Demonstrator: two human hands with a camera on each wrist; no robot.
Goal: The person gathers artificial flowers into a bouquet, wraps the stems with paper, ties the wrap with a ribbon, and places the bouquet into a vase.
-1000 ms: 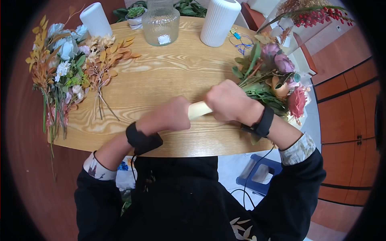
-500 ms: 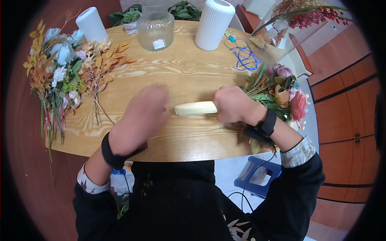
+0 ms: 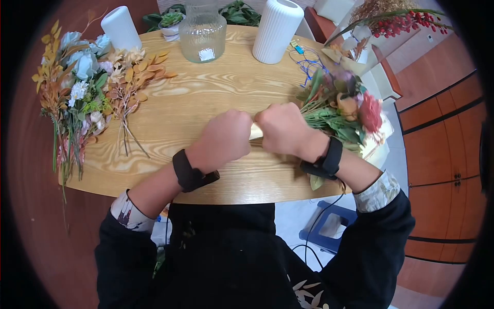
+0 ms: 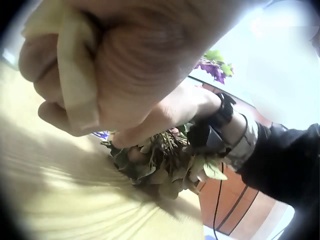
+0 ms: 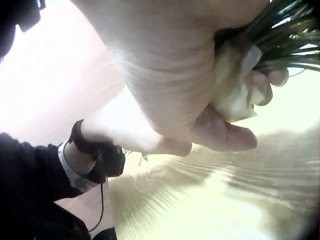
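In the head view, my right hand [image 3: 288, 131] grips the stems of a bouquet [image 3: 347, 105] of artificial flowers, its red and mauve heads pointing right. Cream wrapping [image 3: 256, 132] covers the stem end and shows between my two fists. My left hand [image 3: 224, 136] is close against the right one, fingers curled round the cream wrapping. A pale band [image 4: 77, 75] of it crosses those fingers in the left wrist view. Seen from the right wrist, green stems [image 5: 287, 40] come out of the wrapping [image 5: 232, 82] inside the right hand's curled fingers.
Loose flower stems [image 3: 82, 98] lie along the table's left side. At the back stand a glass vase [image 3: 203, 38], a tall white ribbed vase [image 3: 278, 31], a smaller white vase [image 3: 122, 28] and a potted succulent [image 3: 171, 23]. Blue cord [image 3: 309, 67] lies behind the bouquet.
Half a second ago my left hand was apart, left of the wrapped stem end; it has come back right onto it. My right hand and the bouquet have shifted slightly left.
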